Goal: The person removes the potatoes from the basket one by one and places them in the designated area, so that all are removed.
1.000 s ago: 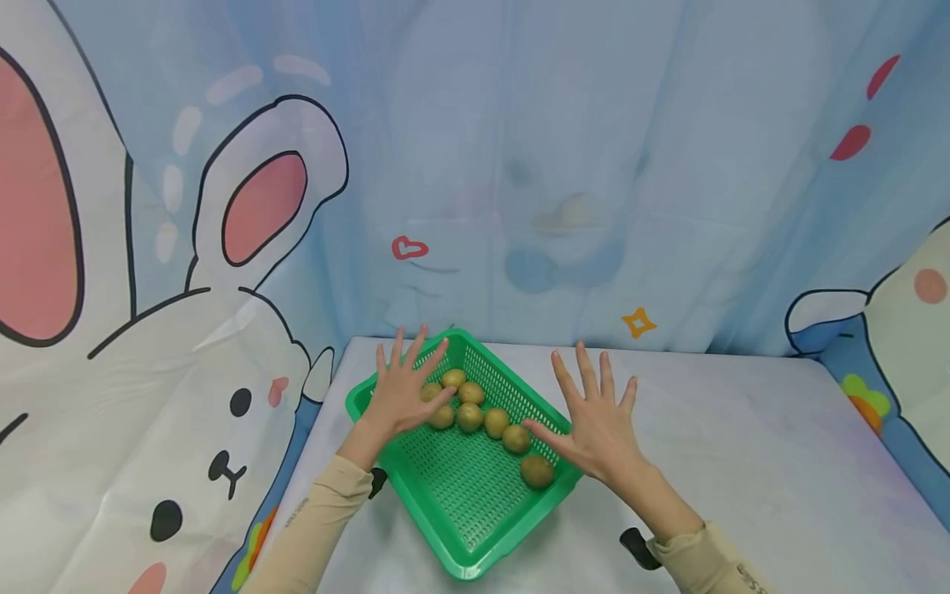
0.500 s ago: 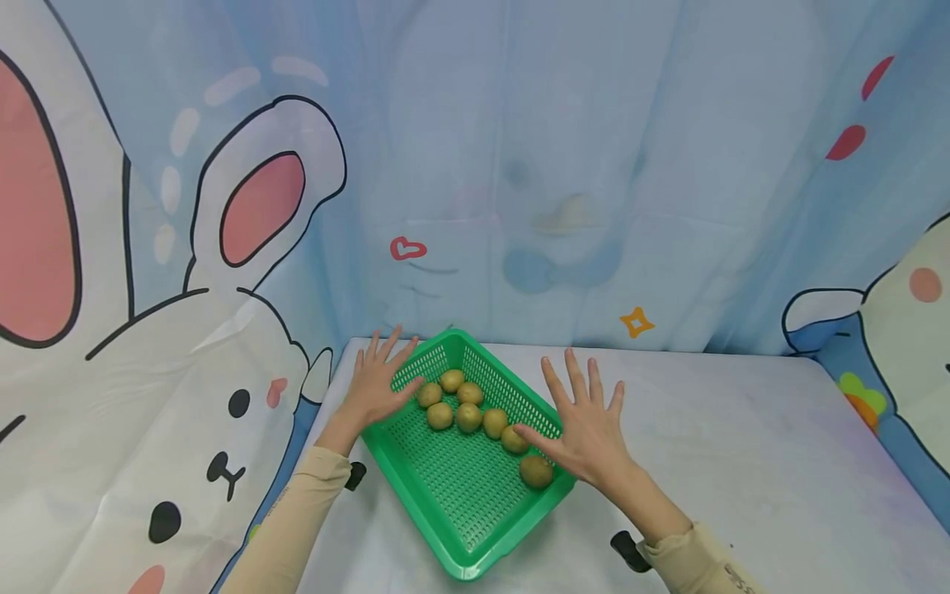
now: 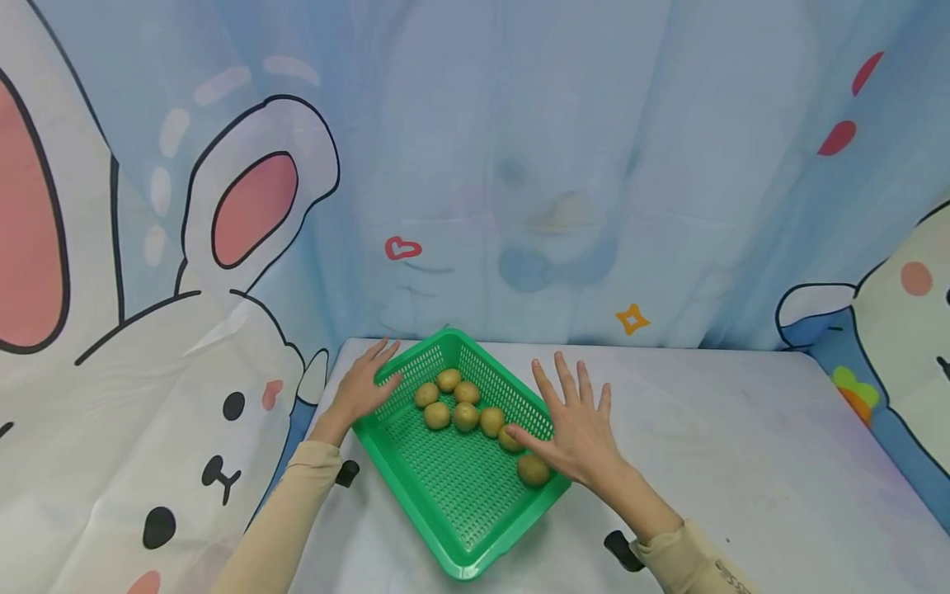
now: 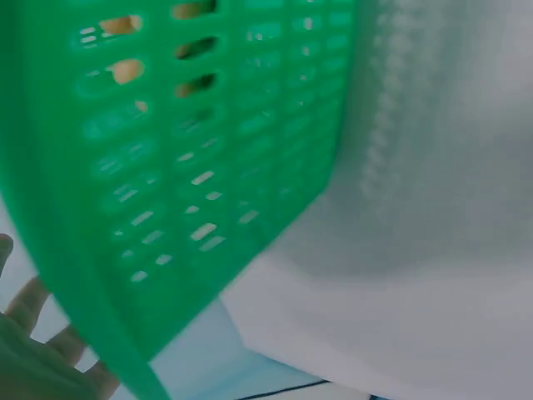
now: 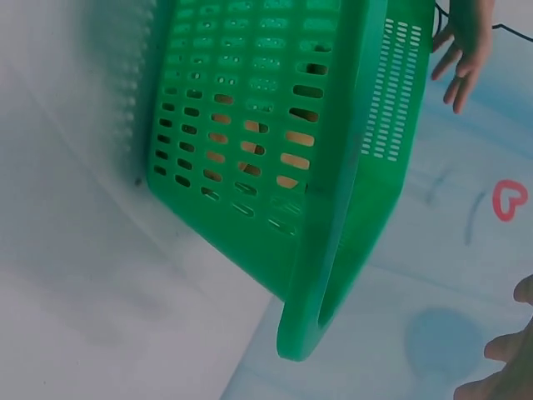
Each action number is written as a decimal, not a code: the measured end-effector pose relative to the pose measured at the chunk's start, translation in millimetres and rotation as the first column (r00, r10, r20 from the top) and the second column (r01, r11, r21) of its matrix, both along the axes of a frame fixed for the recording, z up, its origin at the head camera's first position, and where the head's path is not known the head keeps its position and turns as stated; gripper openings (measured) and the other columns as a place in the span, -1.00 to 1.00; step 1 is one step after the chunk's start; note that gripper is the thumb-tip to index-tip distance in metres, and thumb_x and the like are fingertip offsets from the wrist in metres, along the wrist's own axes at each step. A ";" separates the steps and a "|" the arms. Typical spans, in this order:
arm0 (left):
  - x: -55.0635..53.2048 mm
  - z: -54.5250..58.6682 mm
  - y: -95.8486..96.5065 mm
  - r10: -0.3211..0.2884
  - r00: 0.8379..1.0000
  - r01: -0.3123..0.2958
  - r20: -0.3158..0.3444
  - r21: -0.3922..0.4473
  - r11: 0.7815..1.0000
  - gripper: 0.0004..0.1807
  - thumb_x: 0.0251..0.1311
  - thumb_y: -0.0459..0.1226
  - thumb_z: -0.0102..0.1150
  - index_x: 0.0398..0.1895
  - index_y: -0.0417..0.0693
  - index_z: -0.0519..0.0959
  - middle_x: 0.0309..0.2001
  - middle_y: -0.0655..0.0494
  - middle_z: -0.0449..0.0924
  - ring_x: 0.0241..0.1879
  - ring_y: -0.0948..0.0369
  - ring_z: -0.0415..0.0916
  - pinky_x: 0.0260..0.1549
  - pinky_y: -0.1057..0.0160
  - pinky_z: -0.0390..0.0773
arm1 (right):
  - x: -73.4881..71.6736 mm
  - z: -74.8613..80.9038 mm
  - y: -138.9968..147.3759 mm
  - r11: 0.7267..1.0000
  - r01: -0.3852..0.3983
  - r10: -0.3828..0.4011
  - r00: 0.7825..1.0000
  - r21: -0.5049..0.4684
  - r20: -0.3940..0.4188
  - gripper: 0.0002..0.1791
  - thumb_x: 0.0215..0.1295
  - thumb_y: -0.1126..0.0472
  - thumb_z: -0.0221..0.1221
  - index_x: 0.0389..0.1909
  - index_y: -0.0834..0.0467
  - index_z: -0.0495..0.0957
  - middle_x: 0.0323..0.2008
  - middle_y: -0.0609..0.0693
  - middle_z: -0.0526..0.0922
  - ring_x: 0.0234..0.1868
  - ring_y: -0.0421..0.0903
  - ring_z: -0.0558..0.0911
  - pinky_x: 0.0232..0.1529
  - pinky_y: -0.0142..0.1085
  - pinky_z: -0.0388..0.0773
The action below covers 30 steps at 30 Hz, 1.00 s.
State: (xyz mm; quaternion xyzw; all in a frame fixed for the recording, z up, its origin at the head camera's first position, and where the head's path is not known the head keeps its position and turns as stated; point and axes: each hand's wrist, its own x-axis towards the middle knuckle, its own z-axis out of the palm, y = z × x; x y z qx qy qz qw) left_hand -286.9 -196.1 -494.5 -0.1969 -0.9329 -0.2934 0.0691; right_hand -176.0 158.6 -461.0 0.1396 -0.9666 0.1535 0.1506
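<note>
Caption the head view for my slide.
A left hand and a spread right hand flank a green basket of eight potato-like items on a white tabletop.

Smooth moulded plastic in the green basket, faintly glossy along the rim, perforated through walls and floor. Fairly smooth skin on the potato-like rounds, with a dull sheen. Matt white and smooth across the table. Thin printed cloth, apparently, in the curtain, matt, softly folded. Matt beige cloth in the sleeves.
</note>
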 end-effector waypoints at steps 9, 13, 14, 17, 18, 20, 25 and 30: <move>4.5 -17.5 -11.2 0.023 1.000 -0.023 -0.008 -0.037 0.999 -0.35 0.25 -0.23 0.08 0.46 -0.04 0.33 0.45 -0.14 0.22 0.31 -0.27 0.27 0.00 -0.35 0.39 | -3.7 -2.1 -4.8 0.996 -0.069 0.070 0.997 -0.056 0.021 0.02 0.22 -0.34 0.17 0.57 0.02 0.02 0.54 0.22 -0.04 0.49 0.38 -0.05 0.22 0.44 0.06; 6.8 -21.7 -13.6 0.049 0.999 -0.049 -0.015 -0.030 0.998 -0.34 0.18 -0.25 0.07 0.43 -0.01 0.37 0.43 -0.09 0.28 0.30 -0.21 0.32 -0.04 -0.29 0.44 | -5.4 -1.9 -6.3 0.990 -0.102 0.106 0.994 -0.100 0.037 -0.02 0.27 -0.29 0.16 0.57 0.05 0.02 0.53 0.23 -0.02 0.46 0.40 0.03 0.19 0.41 0.15; 7.3 -22.7 -13.9 0.057 0.998 -0.058 -0.017 -0.036 0.998 -0.34 0.17 -0.25 0.06 0.43 0.01 0.38 0.42 -0.07 0.30 0.29 -0.19 0.33 -0.07 -0.27 0.46 | -6.0 -1.9 -6.6 0.987 -0.113 0.118 0.992 -0.116 0.041 -0.04 0.29 -0.27 0.15 0.57 0.06 0.02 0.53 0.24 -0.01 0.45 0.40 0.06 0.18 0.41 0.17; 8.2 -25.5 -14.7 0.076 0.997 -0.077 -0.022 -0.052 0.996 -0.34 0.14 -0.26 0.06 0.41 0.04 0.41 0.40 -0.03 0.33 0.28 -0.14 0.36 -0.17 -0.18 0.51 | -8.0 -2.1 -6.9 0.974 -0.146 0.159 0.985 -0.172 0.066 -0.09 0.35 -0.22 0.12 0.57 0.08 0.01 0.52 0.26 0.00 0.43 0.40 0.10 0.15 0.41 0.21; 8.4 -26.3 -14.8 0.079 0.997 -0.081 -0.025 -0.057 0.995 -0.34 0.13 -0.26 0.07 0.40 0.05 0.42 0.40 -0.02 0.34 0.27 -0.13 0.37 -0.21 -0.16 0.52 | -8.8 -2.3 -6.9 0.969 -0.155 0.172 0.982 -0.190 0.075 -0.11 0.38 -0.20 0.11 0.57 0.08 0.01 0.52 0.26 0.01 0.43 0.40 0.12 0.14 0.41 0.22; 8.6 -27.1 -14.6 0.082 0.996 -0.084 -0.029 -0.059 0.995 -0.34 0.11 -0.27 0.08 0.40 0.06 0.43 0.40 0.01 0.35 0.27 -0.10 0.39 -0.27 -0.09 0.52 | -10.7 -2.9 -6.7 0.959 -0.171 0.196 0.976 -0.228 0.095 -0.15 0.42 -0.16 0.07 0.57 0.08 -0.01 0.52 0.27 0.01 0.43 0.38 0.12 0.14 0.42 0.22; 8.3 -29.0 -14.7 0.082 0.995 -0.084 -0.049 -0.061 0.995 -0.33 0.08 -0.28 0.12 0.38 0.06 0.45 0.39 0.03 0.37 0.20 -0.07 0.46 -0.42 0.07 0.47 | -16.1 -6.5 -6.3 0.929 -0.195 0.247 0.960 -0.314 0.133 -0.20 0.48 -0.10 0.01 0.57 0.13 -0.03 0.50 0.31 0.02 0.43 0.36 0.14 0.20 0.36 0.21; 9.6 -30.1 -15.0 0.066 0.993 -0.068 -0.093 -0.016 0.998 -0.33 0.03 -0.31 0.11 0.34 0.03 0.49 0.35 -0.01 0.41 0.01 -0.11 0.56 -0.57 0.15 0.36 | -20.1 -9.1 -7.5 0.897 -0.214 0.282 0.950 -0.386 0.130 -0.25 0.50 -0.01 0.01 0.53 0.28 0.03 0.44 0.36 0.14 0.42 0.33 0.19 0.25 0.29 0.21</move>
